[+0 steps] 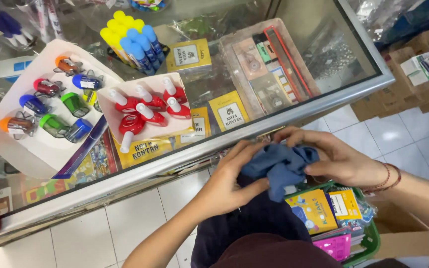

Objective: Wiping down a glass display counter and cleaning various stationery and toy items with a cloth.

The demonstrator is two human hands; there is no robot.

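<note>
— Head view, lower middle of the frame: left hand and right hand both closed on a blue cloth, bunched between them just below the metal edge of the glass desk.

— Grip?

— Left fingers curled under and over the near fold, right fingers pressed over the top right corner. Both holding, neither spread wide. Cloth off the glass, held in the air over the dark lap.

— Handling well, then?

— Best judged: keep the bundle gathered tight, thumbs on top, so no loose tail drags. Worth minding the green basket at lower right, packed with a yellow booklet and a pink packet, touching or nearly under the cloth.

— And up on the desk?

— Well apart from the hands. White tray at left with coloured sharpeners. Smaller tray of red tape dispensers at centre. Yellow and blue glue sticks above it. Clear box of stationery at upper right.

— Anything unclear?

— Whether the cloth hides something inside: cannot tell.
</note>
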